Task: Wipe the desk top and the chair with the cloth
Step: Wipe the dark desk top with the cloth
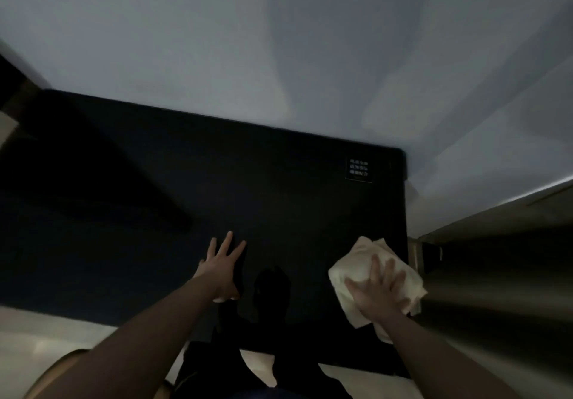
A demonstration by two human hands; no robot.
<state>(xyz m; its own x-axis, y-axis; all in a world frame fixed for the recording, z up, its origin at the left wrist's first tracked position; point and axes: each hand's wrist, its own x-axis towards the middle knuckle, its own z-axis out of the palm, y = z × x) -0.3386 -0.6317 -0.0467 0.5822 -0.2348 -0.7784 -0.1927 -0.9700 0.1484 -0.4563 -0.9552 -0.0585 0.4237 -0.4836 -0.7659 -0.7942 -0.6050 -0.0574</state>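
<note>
The black desk top (192, 200) fills the middle of the view in dim light. A cream cloth (356, 268) lies crumpled near its right front corner. My right hand (379, 293) presses flat on the cloth, fingers spread over it. My left hand (221, 270) rests palm down on the bare desk near the front edge, fingers apart and holding nothing. No chair shows clearly; a tan curved edge (66, 356) peeks out at the lower left.
A pale wall (279, 41) rises behind the desk. A small label with white characters (358, 170) sits at the desk's far right corner. A grey metallic cabinet (496, 274) stands against the desk's right side. Light floor (46, 324) shows in front.
</note>
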